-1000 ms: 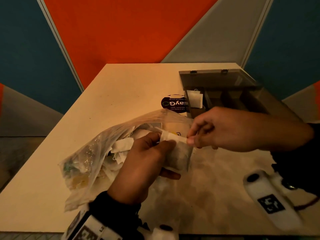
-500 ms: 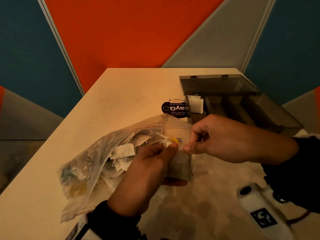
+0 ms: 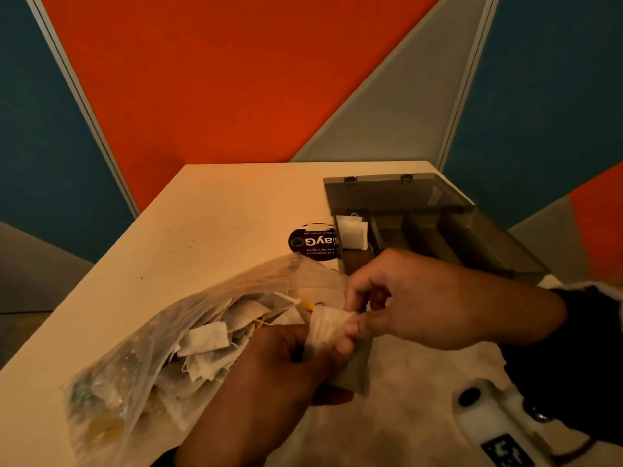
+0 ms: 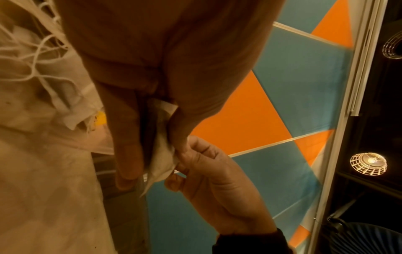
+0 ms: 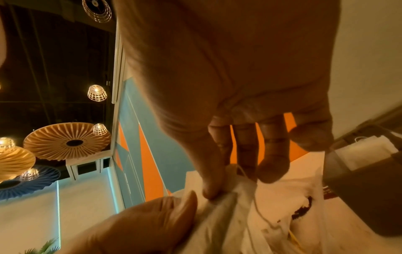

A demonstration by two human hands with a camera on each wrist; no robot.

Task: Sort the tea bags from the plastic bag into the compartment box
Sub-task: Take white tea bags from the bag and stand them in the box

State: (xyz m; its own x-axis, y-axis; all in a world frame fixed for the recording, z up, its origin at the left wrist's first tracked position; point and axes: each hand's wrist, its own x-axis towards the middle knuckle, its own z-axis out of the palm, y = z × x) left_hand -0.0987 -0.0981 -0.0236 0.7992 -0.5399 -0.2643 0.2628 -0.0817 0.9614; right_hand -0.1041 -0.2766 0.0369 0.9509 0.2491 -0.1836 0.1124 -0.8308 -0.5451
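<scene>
At the lower centre of the head view, the left hand (image 3: 269,375) and right hand (image 3: 404,298) each pinch the same tea bag (image 3: 325,326), just outside the plastic bag (image 3: 141,358); opposed pulling could tear its paper or drag tangled strings out. The compartment box (image 3: 472,237) lies open at the upper right of the table (image 3: 209,214), 1 tea bag already in its leftmost compartment, a dark sticker (image 3: 313,242) just left of it, nothing between.

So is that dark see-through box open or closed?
Open. The dark translucent compartment box has its lid tilted back, and one white tea bag stands inside its leftmost compartment.
</scene>
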